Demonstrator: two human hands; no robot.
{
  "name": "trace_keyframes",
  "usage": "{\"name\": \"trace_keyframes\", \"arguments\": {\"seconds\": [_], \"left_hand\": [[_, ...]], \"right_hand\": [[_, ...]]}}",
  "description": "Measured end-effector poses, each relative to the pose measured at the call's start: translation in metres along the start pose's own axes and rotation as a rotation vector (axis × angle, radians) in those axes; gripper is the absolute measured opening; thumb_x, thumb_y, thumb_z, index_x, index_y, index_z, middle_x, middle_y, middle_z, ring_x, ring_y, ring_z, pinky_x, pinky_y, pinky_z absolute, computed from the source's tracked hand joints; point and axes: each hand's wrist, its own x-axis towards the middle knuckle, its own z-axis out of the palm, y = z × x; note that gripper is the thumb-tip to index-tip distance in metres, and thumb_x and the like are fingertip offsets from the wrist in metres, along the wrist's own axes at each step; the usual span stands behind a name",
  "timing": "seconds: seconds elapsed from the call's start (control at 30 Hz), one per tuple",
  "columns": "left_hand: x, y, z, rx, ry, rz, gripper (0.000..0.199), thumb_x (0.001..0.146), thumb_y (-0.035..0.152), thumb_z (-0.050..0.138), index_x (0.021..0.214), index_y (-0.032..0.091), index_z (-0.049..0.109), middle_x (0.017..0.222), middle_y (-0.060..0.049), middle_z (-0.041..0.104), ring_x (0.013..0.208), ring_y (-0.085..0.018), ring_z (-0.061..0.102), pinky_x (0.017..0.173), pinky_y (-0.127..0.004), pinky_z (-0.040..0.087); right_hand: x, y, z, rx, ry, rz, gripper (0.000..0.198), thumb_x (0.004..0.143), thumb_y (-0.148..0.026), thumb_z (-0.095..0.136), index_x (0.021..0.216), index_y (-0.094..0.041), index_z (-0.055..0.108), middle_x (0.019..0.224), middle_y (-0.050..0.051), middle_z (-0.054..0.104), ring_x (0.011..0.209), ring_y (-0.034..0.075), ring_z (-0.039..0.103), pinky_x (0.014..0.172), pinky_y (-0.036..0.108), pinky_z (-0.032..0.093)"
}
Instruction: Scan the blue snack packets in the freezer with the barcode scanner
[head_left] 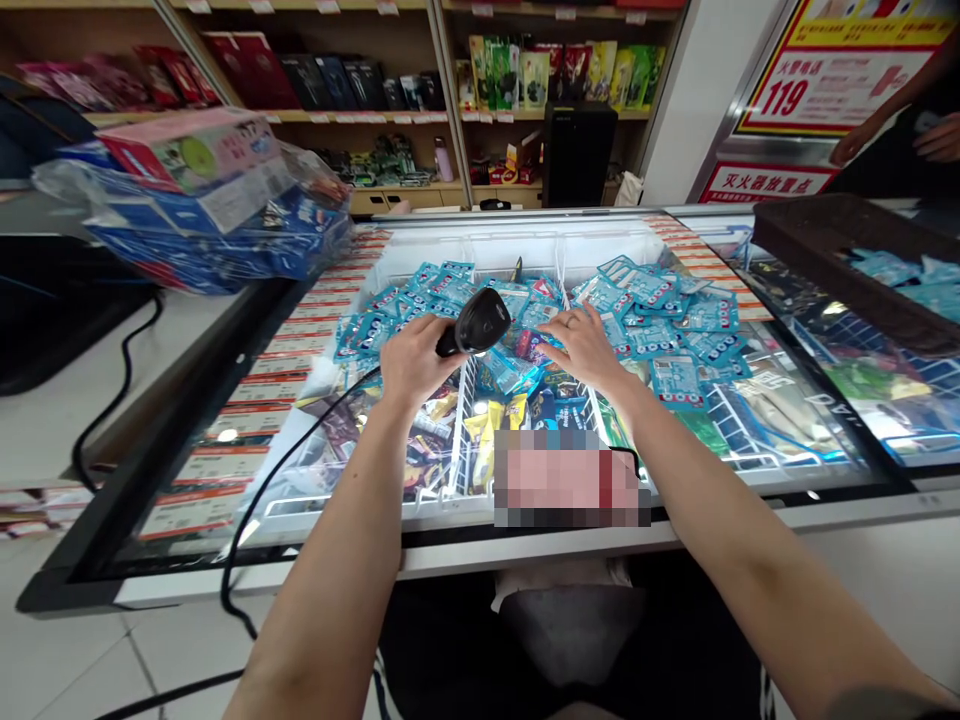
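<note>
My left hand [412, 360] is wrapped round the handle of a black barcode scanner [481, 318], its head tilted over the freezer. A black cable [300, 445] trails from the scanner down to the lower left. Fingers apart, my right hand [581, 345] reaches over the middle of the freezer, nearest to small blue packets; whether the fingertips touch one I cannot tell. A left pile of blue packets [375, 330] and a right pile of blue packets [652, 300] lie spread on the freezer's glass top [300, 480]. Colourful wrapped items [487, 440] show in white wire baskets beneath.
A plastic-wrapped stack of boxes [202, 190] stands at the left. On the right, a brown tray [847, 270] holds more blue packets, with another person's hand [859, 140] above it. A blurred pink object [555, 478] lies at the freezer's front edge. Stocked shelves [405, 115] stand behind.
</note>
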Motion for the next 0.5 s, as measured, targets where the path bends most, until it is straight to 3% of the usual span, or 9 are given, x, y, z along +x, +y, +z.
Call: {"name": "trace_keyframes", "arguments": {"seconds": [0.13,0.33,0.5], "left_hand": [[0.001,-0.001,0.000,0.010,-0.001,-0.010,0.037,0.079,0.050,0.056,0.103,0.023,0.063,0.094,-0.006,0.066,0.093,-0.023,0.060,0.063,-0.028,0.038],[0.000,0.001,0.001,0.009,-0.013,0.003,0.040,0.079,0.055,0.055,0.102,0.024,0.063,0.092,-0.006,0.066,0.092,-0.023,0.060,0.062,-0.029,0.038],[0.000,0.000,0.001,0.002,-0.009,-0.009,0.041,0.077,0.053,0.058,0.104,0.023,0.063,0.094,-0.005,0.066,0.091,-0.022,0.059,0.064,-0.028,0.038]], "right_hand": [[-0.001,0.003,0.001,0.021,0.069,0.075,0.045,0.094,-0.051,0.034,0.121,-0.025,0.058,0.116,0.007,0.062,0.115,0.024,0.048,0.111,0.047,0.022],[0.004,0.003,0.015,-0.047,0.092,0.217,0.064,0.093,-0.059,0.022,0.138,-0.018,0.041,0.135,0.011,0.051,0.133,0.031,0.032,0.111,0.060,0.008],[0.005,0.006,0.015,-0.015,0.048,0.175,0.052,0.094,-0.053,0.028,0.131,-0.024,0.050,0.132,0.009,0.055,0.126,0.030,0.040,0.111,0.061,0.006]]}}
